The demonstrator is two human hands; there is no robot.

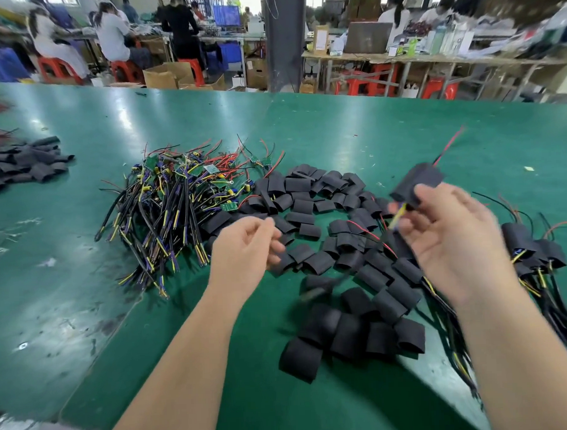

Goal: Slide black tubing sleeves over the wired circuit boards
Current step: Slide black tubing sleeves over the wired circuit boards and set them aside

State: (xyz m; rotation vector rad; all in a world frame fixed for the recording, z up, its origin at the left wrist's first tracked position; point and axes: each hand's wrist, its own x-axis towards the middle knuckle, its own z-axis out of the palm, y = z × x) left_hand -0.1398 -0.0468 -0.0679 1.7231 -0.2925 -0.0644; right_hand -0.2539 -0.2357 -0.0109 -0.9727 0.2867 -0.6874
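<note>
Unsleeved wired boards (175, 199) piled at left on green surface (337, 123), left hand (244, 245) loosely curled w/ empty grip, loose sleeves (334, 232) mid, right hand (450, 238) grasping a sleeved board (416, 184)—prob. set it w/ finished bunch (534, 254), then grab next.

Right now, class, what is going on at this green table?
A person is sleeving wired circuit boards at a green table. The right hand holds up a black sleeve with red wire sticking out its far end and yellow wire at the fingers. The left hand hovers half-curled, holding nothing clearly visible. Unsleeved boards lie heaped to the left, loose sleeves spread in the middle, and finished pieces pile at the right.
</note>
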